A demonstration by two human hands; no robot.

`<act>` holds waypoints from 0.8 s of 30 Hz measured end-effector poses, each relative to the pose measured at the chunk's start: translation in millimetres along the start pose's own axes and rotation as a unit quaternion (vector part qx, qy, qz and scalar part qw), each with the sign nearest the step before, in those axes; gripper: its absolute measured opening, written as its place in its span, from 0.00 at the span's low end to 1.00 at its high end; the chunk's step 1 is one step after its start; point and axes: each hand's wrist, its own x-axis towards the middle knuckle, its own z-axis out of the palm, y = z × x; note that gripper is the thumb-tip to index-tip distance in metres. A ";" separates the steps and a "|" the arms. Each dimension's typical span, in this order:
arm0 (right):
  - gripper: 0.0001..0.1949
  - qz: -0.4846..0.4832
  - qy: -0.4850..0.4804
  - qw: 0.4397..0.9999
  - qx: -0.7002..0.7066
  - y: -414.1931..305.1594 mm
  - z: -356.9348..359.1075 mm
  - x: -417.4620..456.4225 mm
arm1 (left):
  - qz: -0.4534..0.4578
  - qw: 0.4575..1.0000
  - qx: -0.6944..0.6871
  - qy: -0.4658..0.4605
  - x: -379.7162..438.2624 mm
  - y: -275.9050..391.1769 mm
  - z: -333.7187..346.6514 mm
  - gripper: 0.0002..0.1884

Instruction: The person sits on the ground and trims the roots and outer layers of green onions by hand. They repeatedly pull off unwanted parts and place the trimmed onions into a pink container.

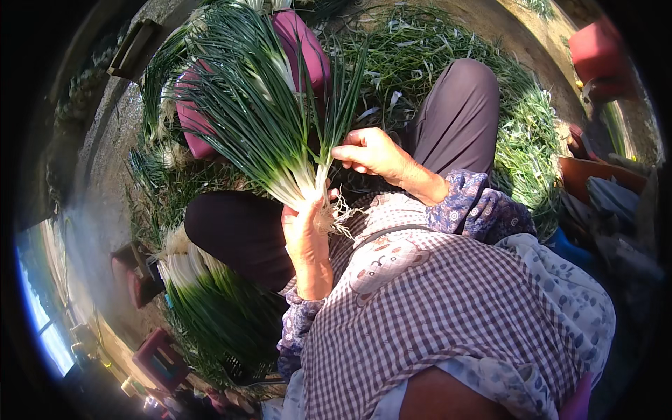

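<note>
My left hand (310, 244) is wrapped around the base of a bunch of spring onions (283, 168), just by the tangled pale roots (336, 212). The long green leaves fan away from me, above my knees. Thumb and fingertips of my right hand (375, 157) pinch at a stalk on the bunch's right side, where white turns to green. The left fingers are partly hidden behind the white stems. Beyond the bunch, more spring onions lie on a pink plastic stool (310, 52), partly covered by the leaves.
A heap of loose onion leaves and peelings (420, 47) spreads around my legs. By my left knee lie bundled spring onions (210, 289), roots toward the knee. Red stools (598, 58) and a maroon stool (160, 359) stand farther out. A wooden block-like object (134, 50) is at upper left.
</note>
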 end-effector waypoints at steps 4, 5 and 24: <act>0.10 -0.172 0.028 0.983 -0.060 4.3 -0.9 -7.2 | -0.021 0.998 0.053 0.027 -0.1 -0.8 -2.9 0.22; 0.09 -0.273 0.064 0.958 -0.052 6.0 7.7 -4.5 | -0.020 0.997 0.064 0.035 -0.7 -0.4 -2.3 0.22; 0.24 -0.164 0.027 0.980 0.105 -23.8 -16.9 -24.7 | -0.018 0.999 0.019 -0.023 2.1 -8.5 -3.3 0.25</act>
